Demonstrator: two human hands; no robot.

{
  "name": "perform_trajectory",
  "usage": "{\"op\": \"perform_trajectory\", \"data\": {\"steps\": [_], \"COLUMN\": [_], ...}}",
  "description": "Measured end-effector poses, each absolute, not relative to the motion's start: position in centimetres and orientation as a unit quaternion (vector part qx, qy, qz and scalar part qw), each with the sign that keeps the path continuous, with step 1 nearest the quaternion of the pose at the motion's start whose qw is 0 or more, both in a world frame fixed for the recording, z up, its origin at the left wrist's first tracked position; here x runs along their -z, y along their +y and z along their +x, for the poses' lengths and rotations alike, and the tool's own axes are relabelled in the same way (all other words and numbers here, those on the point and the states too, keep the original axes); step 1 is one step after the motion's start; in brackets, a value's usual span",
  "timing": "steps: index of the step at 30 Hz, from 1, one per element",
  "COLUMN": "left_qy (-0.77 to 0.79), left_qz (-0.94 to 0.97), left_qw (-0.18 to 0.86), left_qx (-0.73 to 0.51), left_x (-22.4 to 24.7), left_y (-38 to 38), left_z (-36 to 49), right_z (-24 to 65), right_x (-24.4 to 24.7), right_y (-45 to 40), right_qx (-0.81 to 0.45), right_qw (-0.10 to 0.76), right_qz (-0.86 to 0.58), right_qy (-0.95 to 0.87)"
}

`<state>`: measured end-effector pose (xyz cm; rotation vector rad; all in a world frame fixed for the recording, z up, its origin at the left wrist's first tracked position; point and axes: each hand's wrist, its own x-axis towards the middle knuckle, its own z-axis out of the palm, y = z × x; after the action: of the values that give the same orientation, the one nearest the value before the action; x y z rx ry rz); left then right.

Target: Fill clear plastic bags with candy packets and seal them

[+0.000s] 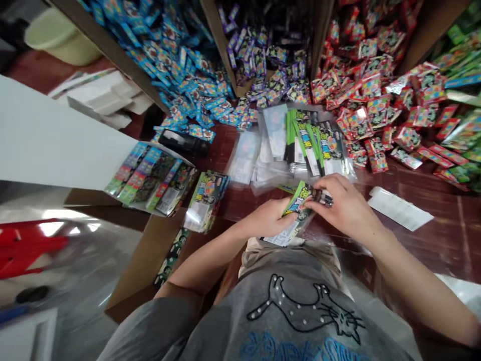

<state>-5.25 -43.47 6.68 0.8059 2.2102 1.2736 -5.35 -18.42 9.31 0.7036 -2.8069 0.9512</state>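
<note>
My left hand [271,216] is closed around a flat printed packet [296,199] with a green edge, held above the table's front edge near my waist. At the packet's upper right, my right hand [340,203] pinches a small dark object [322,196] with shiny parts; its kind is unclear. Just beyond my hands, several similar green-and-black packets [308,140] lie fanned on clear plastic sleeves [243,155]. A stack of printed packets [206,198] sits at the table edge to the left.
Behind lie heaps of blue sachets [169,65], purple sachets [263,65] and red sachets [372,95], split by cardboard dividers [220,42]. At left are a box of packed packets [150,180] and an open carton [131,265]. A white card [400,208] lies right.
</note>
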Motion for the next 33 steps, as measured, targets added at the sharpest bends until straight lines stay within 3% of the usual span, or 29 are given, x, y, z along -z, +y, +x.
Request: {"op": "perform_trajectory", "data": {"steps": [5,7,12,18,23,33], "left_qy": [0.806,0.813,0.793,0.802,0.792,0.736], "left_qz": [0.276,0.258,0.212,0.198,0.158,0.041], "left_qw": [0.261,0.256,0.213,0.190,0.146,0.129], "left_qx": [-0.454,-0.455,-0.530,-0.530,-0.571,-0.664], "left_x": [-6.8,-6.8,-6.6,-6.6,-6.3,-5.8], "left_y": [-45.5,-46.2,-47.3,-48.2,-47.8,-46.3], "left_z": [-4.4,-4.2,-4.6,-5.0,-4.9,-4.3], "right_z": [-7.0,-7.5,-7.9,-8.2,-7.8,-6.9], "right_x": [-10.7,-11.2,-10.6,-9.8,-10.1,-9.3], "right_y": [-20.1,-20.9,-22.9,-24.3,-24.9,-25.3], "right_qx": [-0.305,-0.296,-0.275,-0.302,-0.209,-0.159], "right_qw": [-0.104,-0.117,0.035,0.045,0.099,0.195], "right_qz": [0.186,0.199,0.292,0.287,0.304,0.318], "right_qy": [-0.928,-0.927,-0.915,-0.908,-0.924,-0.914]}}
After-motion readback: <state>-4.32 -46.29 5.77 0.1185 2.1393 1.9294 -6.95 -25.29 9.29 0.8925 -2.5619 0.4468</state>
